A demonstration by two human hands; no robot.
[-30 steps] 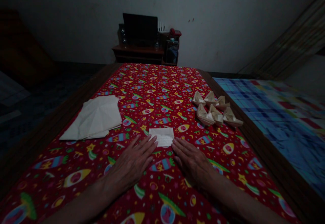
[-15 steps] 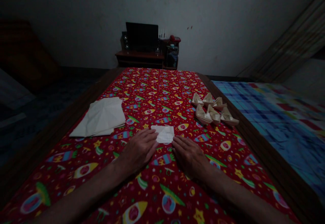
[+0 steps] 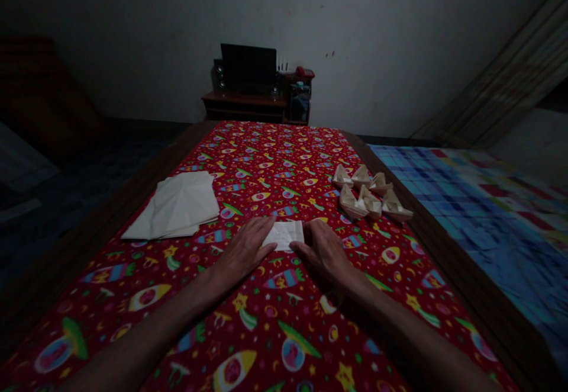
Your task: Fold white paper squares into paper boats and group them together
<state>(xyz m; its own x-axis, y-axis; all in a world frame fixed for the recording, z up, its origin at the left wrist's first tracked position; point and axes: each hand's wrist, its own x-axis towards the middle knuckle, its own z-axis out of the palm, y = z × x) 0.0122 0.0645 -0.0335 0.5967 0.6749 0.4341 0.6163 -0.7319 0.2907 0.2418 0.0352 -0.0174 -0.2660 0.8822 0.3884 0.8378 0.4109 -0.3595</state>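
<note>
A small folded white paper (image 3: 284,234) lies flat on the red rocket-print tablecloth (image 3: 275,167). My left hand (image 3: 243,251) rests flat beside it, fingers stretched out, fingertips over the paper's left edge. My right hand (image 3: 323,248) lies on the cloth at the paper's right edge, with fingers extended and the thumb touching the paper's lower right corner. Neither hand grips anything.
A stack of white paper sheets (image 3: 176,206) lies at the left. Several folded paper boats (image 3: 369,197) cluster at the right near the table's wooden edge (image 3: 426,226). A blue checked surface (image 3: 479,202) lies to the right. A dark cabinet with a screen (image 3: 255,81) stands against the far wall.
Both hands have slid forward to the folded paper and now flank it, fingers overlapping its edges. The view has shifted slightly.
</note>
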